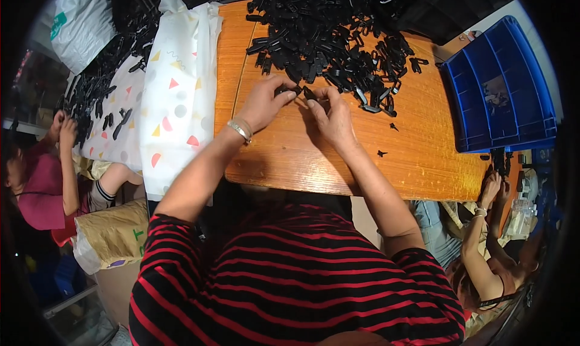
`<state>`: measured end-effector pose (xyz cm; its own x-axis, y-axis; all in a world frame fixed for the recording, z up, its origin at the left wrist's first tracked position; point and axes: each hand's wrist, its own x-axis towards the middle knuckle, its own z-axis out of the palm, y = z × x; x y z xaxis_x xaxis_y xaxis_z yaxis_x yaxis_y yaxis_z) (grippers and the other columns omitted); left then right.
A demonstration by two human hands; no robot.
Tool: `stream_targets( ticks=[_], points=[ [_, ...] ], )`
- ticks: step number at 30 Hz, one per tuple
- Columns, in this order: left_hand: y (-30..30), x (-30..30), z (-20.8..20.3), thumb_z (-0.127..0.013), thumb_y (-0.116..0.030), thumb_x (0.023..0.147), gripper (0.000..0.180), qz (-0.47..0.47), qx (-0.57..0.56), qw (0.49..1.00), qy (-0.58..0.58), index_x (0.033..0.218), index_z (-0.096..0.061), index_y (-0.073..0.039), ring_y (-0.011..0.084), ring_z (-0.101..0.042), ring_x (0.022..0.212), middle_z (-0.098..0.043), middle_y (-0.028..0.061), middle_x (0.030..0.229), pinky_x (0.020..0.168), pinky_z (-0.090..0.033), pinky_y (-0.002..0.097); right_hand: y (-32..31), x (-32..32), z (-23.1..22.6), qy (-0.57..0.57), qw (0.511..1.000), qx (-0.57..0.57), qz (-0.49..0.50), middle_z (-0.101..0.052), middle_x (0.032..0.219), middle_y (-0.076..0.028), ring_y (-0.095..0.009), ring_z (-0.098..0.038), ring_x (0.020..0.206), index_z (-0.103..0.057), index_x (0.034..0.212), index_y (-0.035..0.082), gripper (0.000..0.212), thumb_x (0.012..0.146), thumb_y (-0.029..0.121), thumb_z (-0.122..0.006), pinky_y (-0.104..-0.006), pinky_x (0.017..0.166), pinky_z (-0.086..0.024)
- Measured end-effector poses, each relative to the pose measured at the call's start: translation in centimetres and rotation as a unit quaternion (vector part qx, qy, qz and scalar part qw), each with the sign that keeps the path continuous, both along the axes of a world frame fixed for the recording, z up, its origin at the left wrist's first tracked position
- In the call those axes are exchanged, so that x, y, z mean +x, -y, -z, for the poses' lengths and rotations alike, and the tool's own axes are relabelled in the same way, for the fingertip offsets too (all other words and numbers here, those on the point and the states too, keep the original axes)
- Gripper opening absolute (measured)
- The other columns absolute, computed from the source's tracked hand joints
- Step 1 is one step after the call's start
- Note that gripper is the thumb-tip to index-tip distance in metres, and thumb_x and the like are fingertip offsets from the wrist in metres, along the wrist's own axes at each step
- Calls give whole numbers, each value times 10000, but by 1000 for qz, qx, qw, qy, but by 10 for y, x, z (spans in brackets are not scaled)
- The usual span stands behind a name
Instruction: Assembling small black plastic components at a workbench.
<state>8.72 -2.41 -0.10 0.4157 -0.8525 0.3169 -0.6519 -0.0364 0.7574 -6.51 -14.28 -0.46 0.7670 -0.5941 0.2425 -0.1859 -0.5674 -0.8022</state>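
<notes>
My left hand [266,103], with a bracelet at its wrist, pinches a small black plastic piece [287,89] between thumb and fingers. Close beside it, my right hand [333,118] is closed on another black plastic piece [309,95]. The two pieces nearly meet above the wooden tabletop; my fingers partly cover both, and I cannot tell whether they touch. Just beyond my hands spreads a large heap of black plastic clip-like parts [314,59], some with shiny metal-looking edges.
Two small black bits [382,153] lie on the wooden table [284,165] to the right. A blue plastic crate [501,92] leans at the right edge. Patterned white sheeting [175,104] covers the left side. A co-worker [42,183] sits at left, another [483,267] at right, both handling black parts.
</notes>
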Motion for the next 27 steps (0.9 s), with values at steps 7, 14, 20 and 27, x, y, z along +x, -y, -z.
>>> stream_targets(
  ticks=[7,14,20,27],
  points=[
    [-14,-54,-9,-602,-102,936,230,-2,-85,848,-524,1127,-602,27,92,-616,851,-659,43,965,744,-502,240,-29,0,-13,166,977,137,-7,-649,865,-70,-100,-622,756,-536,1056,-28,180,914,48,-616,-226,680,-503],
    [-20,-54,-14,-609,-59,923,265,7,-226,779,-584,1177,-561,-1,102,-623,868,-654,52,1026,767,-497,207,-39,-6,-34,169,932,312,-71,-631,926,-51,-77,-603,748,-544,1118,-37,227,920,49,-614,-203,664,-493],
    [-25,-46,-7,-617,-54,918,256,6,-231,787,-571,1166,-567,-18,61,-562,782,-646,26,1004,673,-436,179,-32,-2,-36,156,976,145,-45,-624,910,-34,-78,-609,728,-582,1106,-36,227,900,40,-636,-201,640,-497],
    [-25,-50,-16,-599,-60,929,266,-28,-214,845,-489,1190,-567,-22,36,-533,726,-643,10,946,604,-400,164,-36,-1,-41,143,988,19,-52,-590,890,-46,-75,-609,700,-633,1026,-15,178,862,38,-677,-195,571,-484]
  ],
)
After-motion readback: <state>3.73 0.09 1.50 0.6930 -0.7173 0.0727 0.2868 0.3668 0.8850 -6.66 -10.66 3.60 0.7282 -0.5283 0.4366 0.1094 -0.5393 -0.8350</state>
